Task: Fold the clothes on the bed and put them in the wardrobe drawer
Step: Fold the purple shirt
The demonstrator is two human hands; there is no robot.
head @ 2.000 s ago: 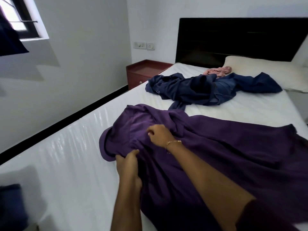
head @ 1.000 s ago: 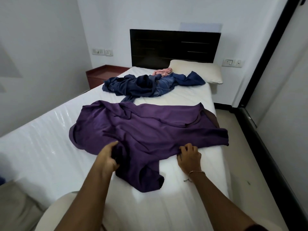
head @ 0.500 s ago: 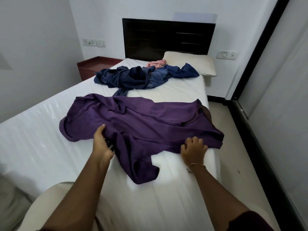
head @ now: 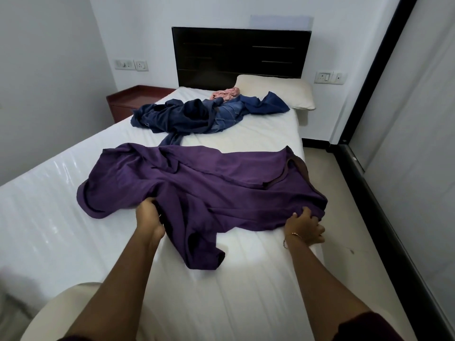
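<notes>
Across the middle of the frame, on the white bed point(head: 246, 303), lies the purple garment point(head: 209, 183); our left hand point(head: 149, 219) and right hand point(head: 304, 226) each grip its near edge. Blue clothes point(head: 197, 115) lie beyond.

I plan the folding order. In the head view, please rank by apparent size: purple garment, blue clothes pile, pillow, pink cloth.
1. purple garment, though it lies nearest the camera
2. blue clothes pile
3. pillow, partly covered by the blue pile
4. pink cloth, clearly smallest
</notes>
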